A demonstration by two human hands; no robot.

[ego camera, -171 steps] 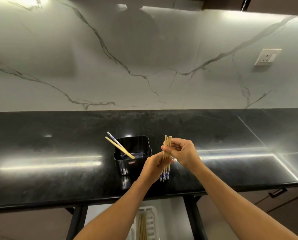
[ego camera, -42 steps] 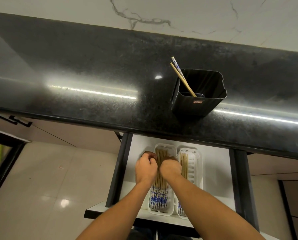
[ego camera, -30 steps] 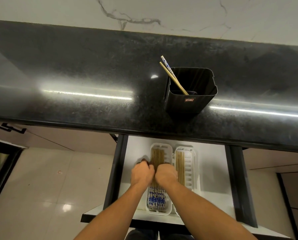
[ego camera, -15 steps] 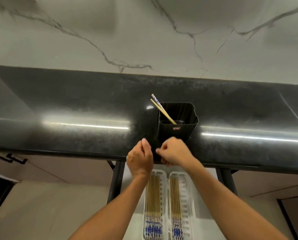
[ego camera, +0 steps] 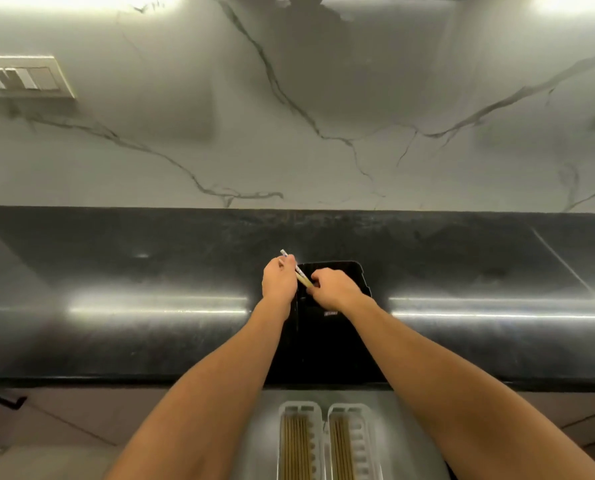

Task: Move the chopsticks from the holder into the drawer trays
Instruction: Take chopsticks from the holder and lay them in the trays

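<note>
Both hands over black holder (ego camera: pixel 337 306) on table (ego camera: pixel 150 341). Left hand (ego camera: pixel 278 281) fingers closed around chopsticks (ego camera: pixel 299 271), patterned ends protruding above. Right hand (ego camera: pixel 334 288) fingers pinch lower shafts, apparently. Trays (ego camera: pixel 301 408) below hold chopsticks.

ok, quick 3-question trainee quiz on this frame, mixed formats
1. True or false: the left hand is closed on the chopsticks that lean out of the holder.
2. Where do the two white trays sit? A) on the counter beside the holder B) in the open drawer below the counter edge C) inside the holder
3. Fill in: the right hand is at the holder's ____ opening.

Key: 1 true. 2 B; both trays already hold chopsticks. 3 top; its fingers touch the chopsticks' lower part, though the grip itself is hard to make out.
</note>
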